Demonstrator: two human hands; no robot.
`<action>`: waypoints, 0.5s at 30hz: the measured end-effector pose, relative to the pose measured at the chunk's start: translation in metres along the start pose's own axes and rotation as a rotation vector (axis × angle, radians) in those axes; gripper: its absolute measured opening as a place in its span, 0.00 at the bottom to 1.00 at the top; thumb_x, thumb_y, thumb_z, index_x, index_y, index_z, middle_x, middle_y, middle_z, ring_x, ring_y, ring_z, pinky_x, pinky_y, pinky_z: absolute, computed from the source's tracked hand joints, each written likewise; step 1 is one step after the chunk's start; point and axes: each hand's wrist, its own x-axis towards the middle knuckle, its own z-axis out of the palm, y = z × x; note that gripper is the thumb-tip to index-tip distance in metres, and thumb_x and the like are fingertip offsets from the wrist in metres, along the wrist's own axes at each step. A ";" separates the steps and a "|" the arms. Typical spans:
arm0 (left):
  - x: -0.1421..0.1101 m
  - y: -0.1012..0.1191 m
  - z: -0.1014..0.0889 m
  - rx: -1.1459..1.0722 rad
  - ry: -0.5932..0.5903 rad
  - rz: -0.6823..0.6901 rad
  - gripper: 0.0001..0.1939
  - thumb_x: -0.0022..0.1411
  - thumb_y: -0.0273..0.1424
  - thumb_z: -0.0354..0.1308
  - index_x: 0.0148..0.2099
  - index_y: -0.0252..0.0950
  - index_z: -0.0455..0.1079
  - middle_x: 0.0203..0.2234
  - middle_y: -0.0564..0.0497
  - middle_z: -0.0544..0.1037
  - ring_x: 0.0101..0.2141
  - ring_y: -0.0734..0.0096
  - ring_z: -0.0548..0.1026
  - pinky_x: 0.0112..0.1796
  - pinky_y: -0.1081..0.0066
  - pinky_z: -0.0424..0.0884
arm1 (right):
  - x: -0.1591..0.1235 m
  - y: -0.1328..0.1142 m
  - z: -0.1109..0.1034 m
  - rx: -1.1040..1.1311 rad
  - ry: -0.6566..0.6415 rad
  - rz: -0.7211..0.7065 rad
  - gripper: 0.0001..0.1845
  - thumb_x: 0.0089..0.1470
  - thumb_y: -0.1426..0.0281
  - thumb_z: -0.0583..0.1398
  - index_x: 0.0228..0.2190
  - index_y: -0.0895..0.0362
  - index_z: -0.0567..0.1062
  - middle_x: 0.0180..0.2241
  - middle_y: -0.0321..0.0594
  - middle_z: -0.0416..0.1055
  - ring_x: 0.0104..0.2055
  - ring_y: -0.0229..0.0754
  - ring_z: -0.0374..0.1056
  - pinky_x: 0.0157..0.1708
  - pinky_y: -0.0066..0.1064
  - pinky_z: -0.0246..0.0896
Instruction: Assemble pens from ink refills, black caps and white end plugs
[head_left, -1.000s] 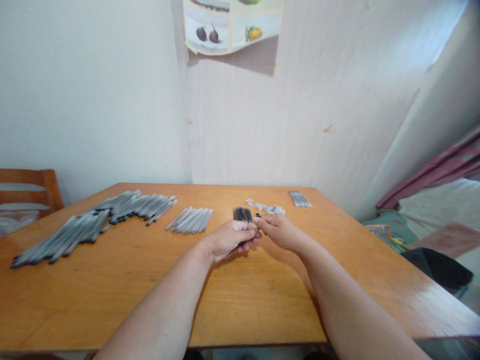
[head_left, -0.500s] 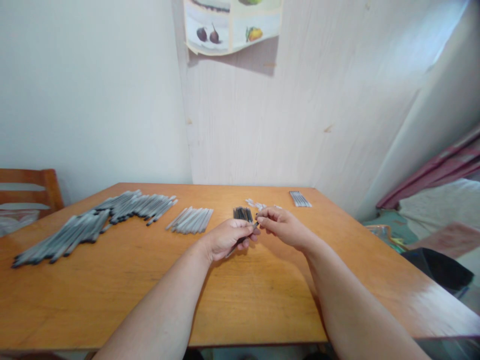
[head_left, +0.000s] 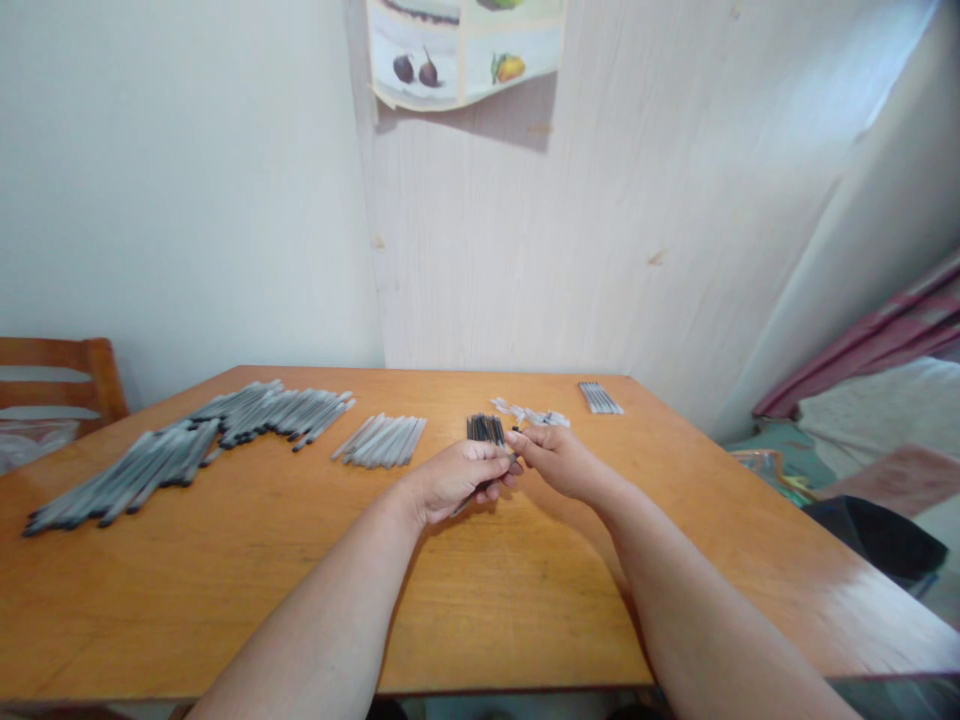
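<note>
My left hand (head_left: 466,472) is closed around a slim dark pen (head_left: 460,508), whose lower end sticks out below the palm. At the pen's upper end my right hand (head_left: 551,447) is closed, thumb and finger pinching a small black piece (head_left: 516,430). The fingertips of both hands nearly meet, so the join between the pieces is partly hidden. Just behind the hands lies a row of thin black rods (head_left: 486,428). Small whitish pieces (head_left: 532,414) are scattered beyond my right hand.
Grey tubes with black ends (head_left: 157,465) are heaped on the left of the wooden table (head_left: 300,590). Paler tubes (head_left: 382,441) lie left of my hands. A neat row of grey pens (head_left: 600,397) sits at the far right. A black bin (head_left: 874,535) stands beyond the right edge.
My right hand has lowered slightly and turned, its fingers folding in closer to the left hand. More of the whitish pieces show behind it. The left hand barely moved.
</note>
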 end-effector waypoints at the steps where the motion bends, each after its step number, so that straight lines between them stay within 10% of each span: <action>1: 0.001 -0.001 -0.001 -0.009 -0.001 0.002 0.22 0.56 0.45 0.64 0.41 0.29 0.74 0.30 0.48 0.74 0.22 0.83 0.64 0.22 0.77 0.53 | 0.000 0.000 0.000 0.019 0.014 0.010 0.28 0.62 0.51 0.49 0.18 0.56 0.64 0.18 0.33 0.59 0.22 0.35 0.55 0.24 0.29 0.49; 15: 0.003 -0.004 -0.005 -0.051 0.018 0.009 0.21 0.57 0.44 0.63 0.42 0.30 0.74 0.32 0.47 0.74 0.23 0.81 0.66 0.22 0.77 0.54 | -0.006 -0.011 -0.010 0.230 -0.038 0.082 0.15 0.57 0.58 0.57 0.27 0.56 0.71 0.26 0.37 0.70 0.28 0.37 0.63 0.30 0.30 0.59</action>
